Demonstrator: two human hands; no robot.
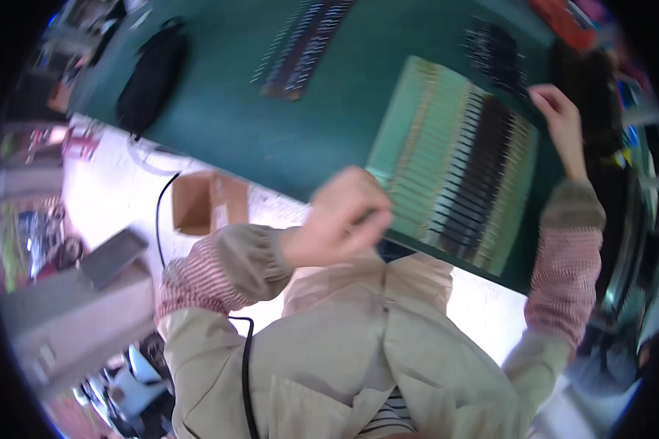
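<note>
Green worktable (271, 146) supports the light-green slotted board (411, 139) right of center. Left hand (346, 218), blurred, hovers near its left edge; right hand (559, 117) is near dark parts (495, 60). Finger closure: cannot be determined.

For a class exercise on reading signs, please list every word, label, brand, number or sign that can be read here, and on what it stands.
No text can be read in this view.
Green slotted board, black pouch: no lettering discernible.
Cardboard box: any marking is too small and blurred to read.
Background: too blurred to read.
</note>
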